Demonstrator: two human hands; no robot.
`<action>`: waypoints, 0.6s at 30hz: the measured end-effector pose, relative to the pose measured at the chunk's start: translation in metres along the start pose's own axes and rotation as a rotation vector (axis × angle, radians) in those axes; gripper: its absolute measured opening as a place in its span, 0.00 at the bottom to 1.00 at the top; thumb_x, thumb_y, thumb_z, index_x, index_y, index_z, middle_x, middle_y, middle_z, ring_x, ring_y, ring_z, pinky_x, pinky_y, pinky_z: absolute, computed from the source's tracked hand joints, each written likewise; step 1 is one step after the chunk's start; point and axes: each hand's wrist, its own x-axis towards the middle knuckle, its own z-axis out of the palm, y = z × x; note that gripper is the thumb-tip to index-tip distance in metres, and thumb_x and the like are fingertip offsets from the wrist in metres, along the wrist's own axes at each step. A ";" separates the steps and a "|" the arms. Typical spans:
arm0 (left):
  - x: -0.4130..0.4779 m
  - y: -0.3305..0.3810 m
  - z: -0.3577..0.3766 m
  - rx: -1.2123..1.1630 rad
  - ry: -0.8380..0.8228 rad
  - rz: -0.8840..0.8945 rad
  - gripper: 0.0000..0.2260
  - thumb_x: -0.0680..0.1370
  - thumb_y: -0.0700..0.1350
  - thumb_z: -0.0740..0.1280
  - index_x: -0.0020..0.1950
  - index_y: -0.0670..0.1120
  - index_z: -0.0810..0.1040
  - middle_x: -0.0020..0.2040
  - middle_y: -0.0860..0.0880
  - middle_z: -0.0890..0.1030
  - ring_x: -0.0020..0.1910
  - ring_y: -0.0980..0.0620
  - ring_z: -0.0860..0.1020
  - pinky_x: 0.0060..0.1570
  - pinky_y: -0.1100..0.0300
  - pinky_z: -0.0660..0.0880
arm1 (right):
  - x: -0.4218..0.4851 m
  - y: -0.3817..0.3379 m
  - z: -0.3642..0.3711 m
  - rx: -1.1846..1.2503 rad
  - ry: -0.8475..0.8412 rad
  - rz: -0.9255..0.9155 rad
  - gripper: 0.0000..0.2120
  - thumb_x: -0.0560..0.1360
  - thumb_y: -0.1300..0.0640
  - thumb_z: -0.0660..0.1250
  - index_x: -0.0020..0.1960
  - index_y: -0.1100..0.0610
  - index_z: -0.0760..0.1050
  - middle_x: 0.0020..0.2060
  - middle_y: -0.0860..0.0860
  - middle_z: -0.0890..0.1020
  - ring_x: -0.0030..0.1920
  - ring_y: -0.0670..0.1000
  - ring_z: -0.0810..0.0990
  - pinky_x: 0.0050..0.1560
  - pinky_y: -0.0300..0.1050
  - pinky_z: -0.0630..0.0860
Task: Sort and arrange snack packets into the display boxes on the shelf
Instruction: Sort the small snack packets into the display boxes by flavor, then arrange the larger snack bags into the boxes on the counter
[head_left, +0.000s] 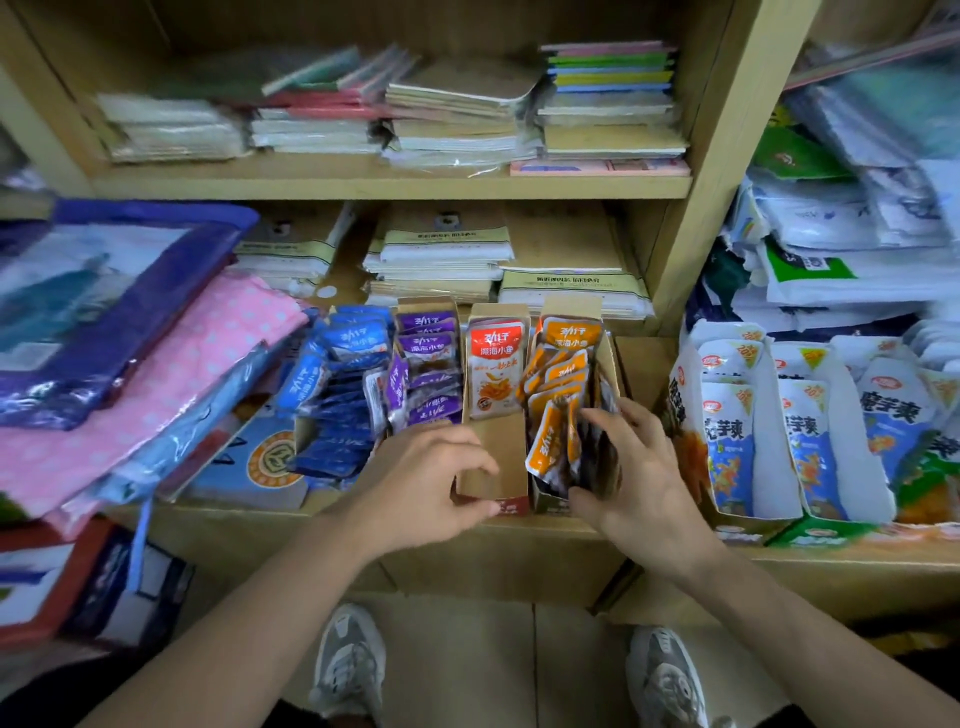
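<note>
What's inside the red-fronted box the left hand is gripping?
One red-and-white packet stands at the back of the red-fronted box; ahead of it, bare cardboard floor. The left hand covers the front left corner, so anything there cannot be seen.

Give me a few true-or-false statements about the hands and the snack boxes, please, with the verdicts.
1. The left hand grips the front of the red-packet box. True.
2. The red-packet box is packed full. False: only one red packet shows, standing at its back.
3. The right hand holds orange packets in their box. True.
4. The blue packets sit right of the orange ones. False: they are in the leftmost box.
</note>
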 end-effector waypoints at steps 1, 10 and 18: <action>0.004 0.000 -0.004 -0.015 0.002 -0.002 0.16 0.75 0.61 0.70 0.60 0.57 0.82 0.53 0.61 0.81 0.54 0.62 0.75 0.58 0.57 0.75 | 0.001 -0.002 -0.002 0.007 0.018 -0.016 0.40 0.70 0.49 0.77 0.75 0.42 0.59 0.74 0.40 0.53 0.75 0.53 0.57 0.71 0.48 0.64; 0.029 0.035 -0.033 -0.252 0.309 -0.012 0.02 0.74 0.48 0.73 0.44 0.54 0.86 0.39 0.62 0.82 0.43 0.61 0.80 0.42 0.67 0.73 | -0.005 -0.010 -0.041 -0.029 0.257 -0.228 0.17 0.71 0.60 0.72 0.60 0.54 0.81 0.57 0.48 0.80 0.58 0.50 0.78 0.59 0.48 0.76; 0.042 0.122 0.020 -0.250 0.278 0.134 0.10 0.75 0.53 0.70 0.54 0.54 0.84 0.50 0.60 0.82 0.52 0.58 0.78 0.55 0.60 0.73 | -0.061 0.051 -0.106 -0.186 0.472 -0.062 0.13 0.68 0.66 0.76 0.52 0.58 0.84 0.47 0.52 0.85 0.48 0.58 0.83 0.52 0.48 0.77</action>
